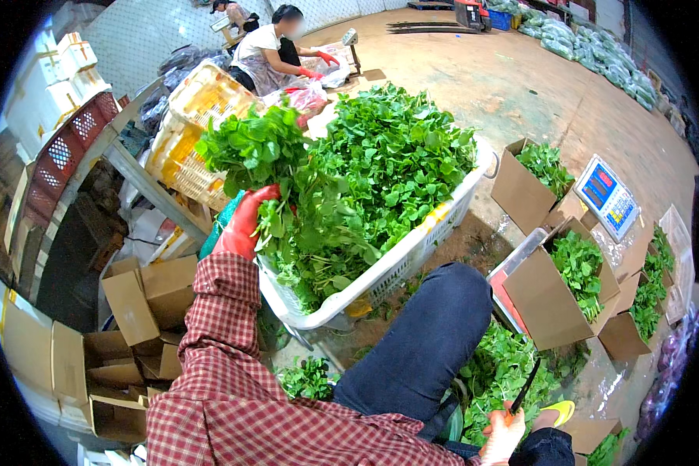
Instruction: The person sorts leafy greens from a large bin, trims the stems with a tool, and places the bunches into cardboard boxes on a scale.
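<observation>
My left hand (243, 224), in a red rubber glove, grips a bunch of leafy greens (262, 148) at the near left end of a large white plastic crate (378, 285). Some of the bunch's leaves hide the fingers. Loose green stems and leaves (396, 157) heap the crate past its rim. Low on the right, my bare right hand (502, 434) holds a knife (526, 385) with an orange handle and a dark blade pointing up and away. Beneath the knife, cut greens (489, 378) lie spread on the floor beside my knee.
Cardboard boxes of greens (576, 274) stand on the right, near a digital scale (606, 195). Open cardboard boxes (113, 361) fill the lower left. Beyond the crate, a yellow-stained basket (195, 134) leans, and a person in red gloves (268, 58) handles plastic bags. A pallet jack (469, 14) stands farther back.
</observation>
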Motion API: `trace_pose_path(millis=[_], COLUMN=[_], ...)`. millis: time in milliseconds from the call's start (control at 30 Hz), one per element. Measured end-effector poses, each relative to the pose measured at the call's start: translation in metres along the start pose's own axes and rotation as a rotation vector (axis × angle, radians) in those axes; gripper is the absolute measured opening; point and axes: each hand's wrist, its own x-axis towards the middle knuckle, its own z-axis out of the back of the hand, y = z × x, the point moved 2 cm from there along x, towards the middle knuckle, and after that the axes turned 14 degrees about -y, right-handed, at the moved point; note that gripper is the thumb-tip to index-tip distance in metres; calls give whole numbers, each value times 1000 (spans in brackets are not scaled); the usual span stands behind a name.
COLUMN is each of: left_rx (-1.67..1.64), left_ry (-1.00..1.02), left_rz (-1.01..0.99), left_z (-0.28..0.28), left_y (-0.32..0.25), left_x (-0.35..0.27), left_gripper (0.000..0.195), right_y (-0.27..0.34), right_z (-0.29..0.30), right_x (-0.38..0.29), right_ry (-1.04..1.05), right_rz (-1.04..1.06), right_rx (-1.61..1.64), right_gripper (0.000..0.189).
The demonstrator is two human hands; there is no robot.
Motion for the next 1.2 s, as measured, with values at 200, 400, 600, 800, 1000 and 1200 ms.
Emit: trace_pose_path(millis=[200, 400, 600, 800, 1000, 1200], left_rx=[29, -461, -73, 107, 135, 157], left_ry=[343, 653, 1073, 1123, 1106, 1133], left_rz=[-234, 371, 770, 1073, 1059, 1186], left_z=[-58, -180, -271, -279, -283, -287], left_y=[-26, 17, 145, 236, 226, 247], left_x=[-42, -103, -207, -249, -240, -240], left_gripper=[33, 35, 33, 30, 39, 42], right_y=[17, 90, 69, 40, -24, -31], right_z=[-3, -24, -8, 23, 42, 30], right_x=[2, -4, 30, 35, 48, 50], right_ry=[17, 143, -25, -271, -501, -232], right_rz=[-127, -28, 154, -17, -94, -268], right_rx=[76, 511, 818, 666, 634, 827], right_gripper=[15, 45, 56, 28, 18, 16])
